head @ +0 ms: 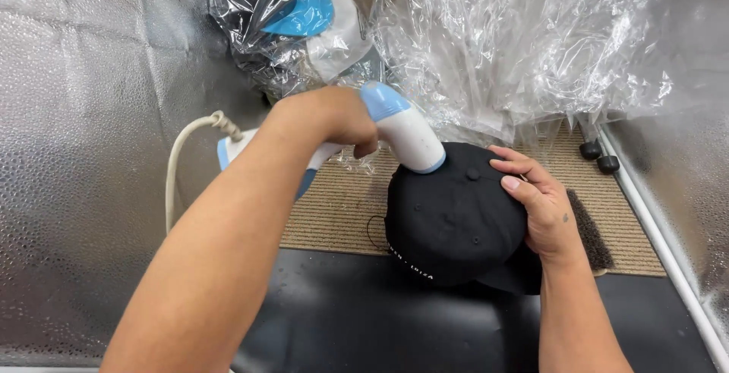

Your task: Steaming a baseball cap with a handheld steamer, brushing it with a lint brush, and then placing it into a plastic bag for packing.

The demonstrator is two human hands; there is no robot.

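A black cap [448,221] sits crown-up in the middle of the work surface. My left hand [334,119] grips a white and blue handheld steamer [402,126], whose round head presses on the top of the cap near its button. A pale cord [182,153] runs from the steamer off to the left. My right hand [535,198] lies flat on the cap's right side, fingers spread over the crown, holding it still.
A tan ribbed mat [342,214] lies under the cap, with a black surface [364,312] in front. Crumpled clear plastic bags [516,39] pile up behind; one bag holds dark and blue caps [288,16]. Silver foil walls [83,130] enclose the left and right. A dark brush [592,232] lies right.
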